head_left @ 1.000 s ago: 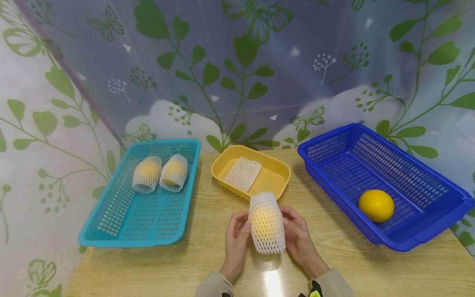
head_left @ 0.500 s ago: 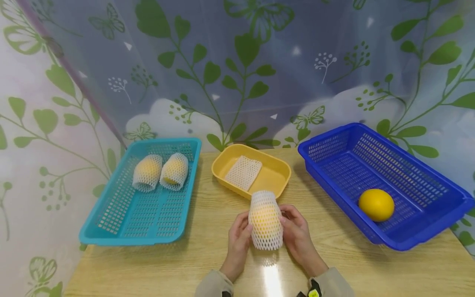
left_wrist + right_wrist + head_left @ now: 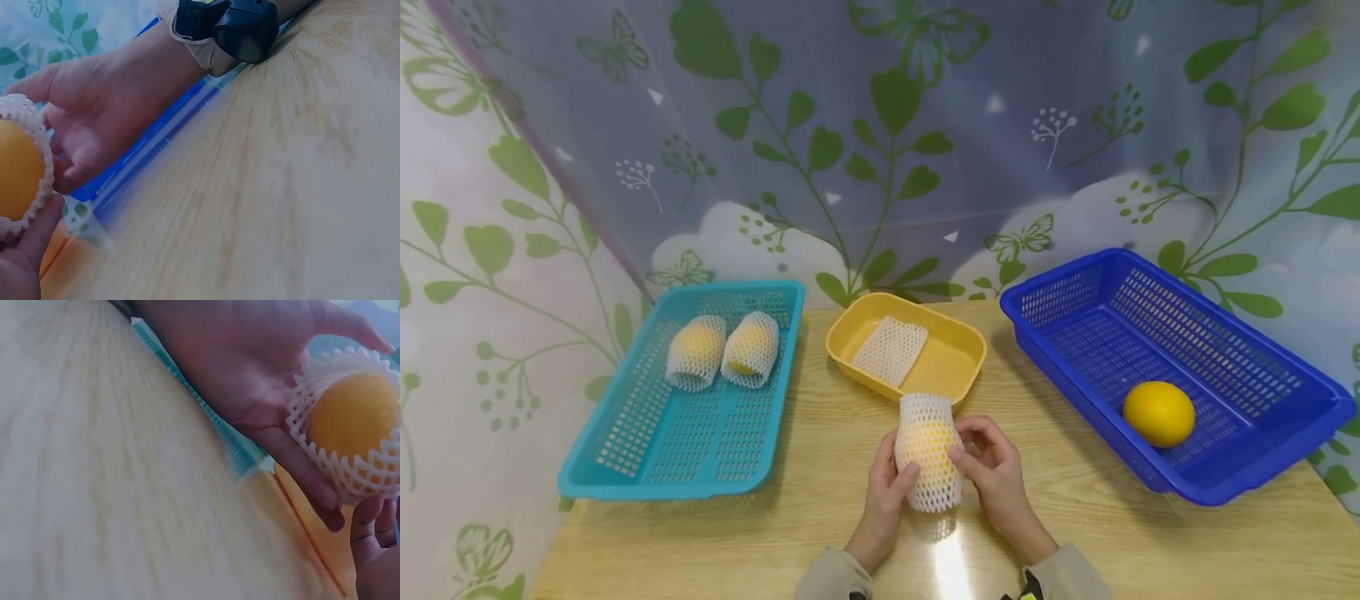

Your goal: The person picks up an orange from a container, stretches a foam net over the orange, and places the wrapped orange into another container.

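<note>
Between both hands, above the table, is a yellow fruit in a white foam net sleeve (image 3: 929, 454). My left hand (image 3: 883, 500) holds its left side, thumb at the front and fingers partly hidden behind. On the other side, my right hand (image 3: 1002, 492) grips the net with its thumb on the front. In the right wrist view the open end of the net (image 3: 300, 419) leaves part of the fruit (image 3: 353, 415) bare. Just beyond the hands stands a yellow tray (image 3: 955, 358) with a flat foam net (image 3: 891, 350) inside.
On the left, a teal basket (image 3: 700, 483) contains two netted yellow fruits (image 3: 697, 353). A blue basket (image 3: 1075, 417) on the right holds one bare yellow fruit (image 3: 1159, 414). All stand on a wooden table (image 3: 700, 550), with a patterned curtain (image 3: 820, 100) behind.
Both hands have shifted the netted fruit slightly left. My right thumb has moved from the fruit's right edge onto its front.
</note>
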`<state>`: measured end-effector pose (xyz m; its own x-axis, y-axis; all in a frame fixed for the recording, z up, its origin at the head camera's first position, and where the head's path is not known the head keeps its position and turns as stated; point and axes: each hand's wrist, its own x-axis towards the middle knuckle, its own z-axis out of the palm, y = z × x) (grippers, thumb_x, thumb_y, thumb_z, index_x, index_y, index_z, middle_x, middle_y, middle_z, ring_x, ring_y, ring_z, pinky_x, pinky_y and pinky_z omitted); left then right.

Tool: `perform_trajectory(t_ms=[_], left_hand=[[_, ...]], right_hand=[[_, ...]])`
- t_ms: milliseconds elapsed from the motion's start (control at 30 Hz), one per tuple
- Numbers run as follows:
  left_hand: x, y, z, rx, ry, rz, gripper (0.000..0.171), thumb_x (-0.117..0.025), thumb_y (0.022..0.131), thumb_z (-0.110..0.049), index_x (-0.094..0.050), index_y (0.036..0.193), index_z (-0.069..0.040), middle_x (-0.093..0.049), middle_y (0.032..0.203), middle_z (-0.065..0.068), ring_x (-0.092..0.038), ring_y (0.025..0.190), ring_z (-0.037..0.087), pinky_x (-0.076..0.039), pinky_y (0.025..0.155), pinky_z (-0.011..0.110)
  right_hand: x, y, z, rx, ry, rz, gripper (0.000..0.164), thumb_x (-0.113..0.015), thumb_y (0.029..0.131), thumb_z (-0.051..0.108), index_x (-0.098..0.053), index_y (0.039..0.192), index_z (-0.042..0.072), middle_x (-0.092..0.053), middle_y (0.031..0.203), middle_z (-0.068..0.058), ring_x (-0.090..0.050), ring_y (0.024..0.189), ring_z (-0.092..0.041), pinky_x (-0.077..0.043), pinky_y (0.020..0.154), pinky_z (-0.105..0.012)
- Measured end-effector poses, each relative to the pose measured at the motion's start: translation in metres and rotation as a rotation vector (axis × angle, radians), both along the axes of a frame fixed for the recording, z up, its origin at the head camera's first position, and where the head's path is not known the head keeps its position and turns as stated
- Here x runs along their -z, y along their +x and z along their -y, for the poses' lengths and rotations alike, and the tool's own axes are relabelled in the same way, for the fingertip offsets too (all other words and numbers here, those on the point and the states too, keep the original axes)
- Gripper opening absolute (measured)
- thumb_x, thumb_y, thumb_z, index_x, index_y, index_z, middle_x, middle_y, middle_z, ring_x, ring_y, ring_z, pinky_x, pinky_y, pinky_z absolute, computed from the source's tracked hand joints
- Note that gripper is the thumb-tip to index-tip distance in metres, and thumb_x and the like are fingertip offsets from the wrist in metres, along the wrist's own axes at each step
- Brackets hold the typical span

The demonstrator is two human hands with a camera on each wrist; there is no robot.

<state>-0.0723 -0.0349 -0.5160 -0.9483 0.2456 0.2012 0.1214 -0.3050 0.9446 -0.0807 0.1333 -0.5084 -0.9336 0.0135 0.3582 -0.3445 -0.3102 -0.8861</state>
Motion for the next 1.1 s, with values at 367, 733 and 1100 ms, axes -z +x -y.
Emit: perform_trajectory(t_ms=[367, 733, 1100], left_hand=[[-0.027, 0.002, 0.003, 0.003, -0.036, 0.114, 0.056, -0.046, 0.099, -0.031, -0.035, 0.143, 0.002, -0.055, 0.122, 0.014, -0.060, 0.107, 0.023, -0.051, 0.093, 0.035], [-0.089, 0.001, 0.014, -0.020, 0.019, 0.264, 0.060, -0.064, 0.089, -0.018, -0.037, 0.139, 0.001, -0.055, 0.117, 0.016, -0.062, 0.099, 0.023, -0.056, 0.084, 0.037], [-0.144, 0.009, 0.059, -0.001, -0.008, 0.273, 0.063, -0.060, 0.090, -0.017, -0.031, 0.141, 0.004, -0.057, 0.105, 0.019, -0.067, 0.083, 0.027, -0.058, 0.063, 0.051]], right_hand=[[-0.037, 0.009, 0.012, 0.034, 0.085, 0.051, 0.030, -0.070, 0.080, -0.014, -0.053, 0.105, -0.012, -0.052, 0.095, -0.004, -0.050, 0.085, -0.010, -0.048, 0.064, -0.015], [-0.078, 0.005, 0.015, -0.013, 0.137, -0.093, 0.011, -0.048, 0.101, -0.001, -0.056, 0.104, -0.008, -0.056, 0.081, -0.005, -0.049, 0.060, -0.015, -0.042, 0.047, -0.027], [-0.099, -0.021, 0.031, 0.109, 0.265, -0.190, 0.012, -0.053, 0.099, -0.003, -0.060, 0.089, -0.002, -0.059, 0.075, -0.011, -0.053, 0.063, -0.013, -0.046, 0.056, -0.025]])
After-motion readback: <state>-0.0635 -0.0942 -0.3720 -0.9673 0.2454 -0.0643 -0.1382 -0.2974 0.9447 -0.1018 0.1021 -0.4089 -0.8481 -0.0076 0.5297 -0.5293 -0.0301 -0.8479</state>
